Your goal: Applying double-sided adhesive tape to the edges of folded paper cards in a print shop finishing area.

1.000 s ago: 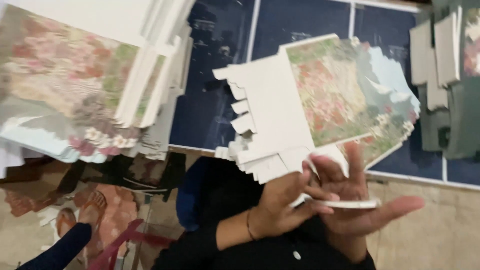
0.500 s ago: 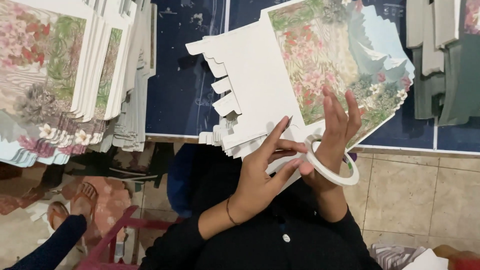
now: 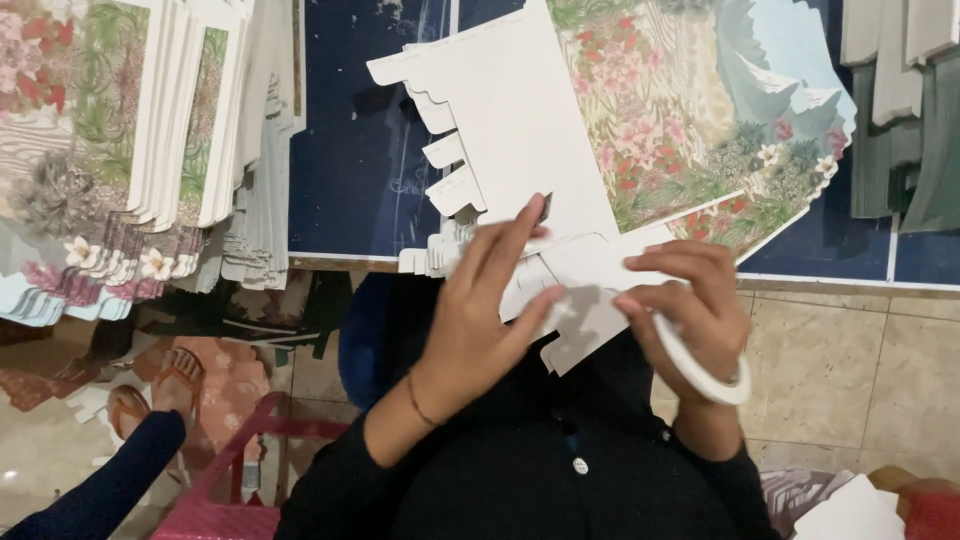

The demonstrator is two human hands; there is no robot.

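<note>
Head view: the left hand (image 3: pixel 480 320) presses spread fingers onto a white die-cut card (image 3: pixel 575 290), thumb under its lower edge, so the hand is closed on the card. The right hand (image 3: pixel 690 310) pinches the same card's right side, with a white tape ring (image 3: pixel 700 365) looped round its fingers. The card sits just below a fanned stack of flower-printed card blanks (image 3: pixel 640 130) lying on a dark blue mat (image 3: pixel 350 150). Another stack of floral blanks (image 3: pixel 120 150) lies at left. A red plastic stool (image 3: pixel 230 490) stands on the tiled floor (image 3: pixel 850 370); nothing here is a container with contents
</note>
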